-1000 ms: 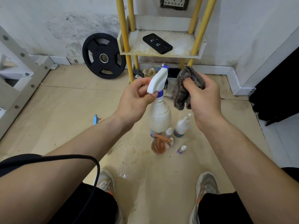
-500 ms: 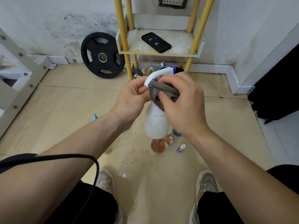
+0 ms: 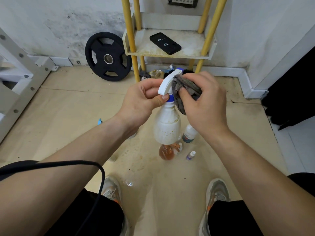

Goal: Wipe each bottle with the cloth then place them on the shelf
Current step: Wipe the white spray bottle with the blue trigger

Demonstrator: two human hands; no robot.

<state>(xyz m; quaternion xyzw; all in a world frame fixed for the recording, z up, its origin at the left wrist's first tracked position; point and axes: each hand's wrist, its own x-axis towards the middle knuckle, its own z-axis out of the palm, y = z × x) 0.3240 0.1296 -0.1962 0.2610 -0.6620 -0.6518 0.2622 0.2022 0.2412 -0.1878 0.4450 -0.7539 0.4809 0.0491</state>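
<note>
My left hand [image 3: 143,101] grips a white spray bottle [image 3: 167,128] by its neck and trigger head, holding it upright above the floor. My right hand [image 3: 204,103] holds a crumpled grey cloth [image 3: 185,89] pressed against the right side of the bottle's head and neck. Below it on the floor stand an amber pump bottle [image 3: 166,151], a white bottle with a blue label [image 3: 189,134] and a tiny dropper bottle [image 3: 190,155]. The yellow-posted shelf [image 3: 192,53] stands ahead by the wall.
A black phone [image 3: 165,43] lies on the shelf. A black weight plate [image 3: 108,56] leans on the wall to its left. Small clutter [image 3: 158,74] sits under the shelf. A white metal frame [image 3: 18,79] is at far left. My shoes [image 3: 216,193] are at the bottom.
My right hand brought the cloth from beside the bottle onto its spray head and neck. The bottle tilted slightly and stays held in my left hand.
</note>
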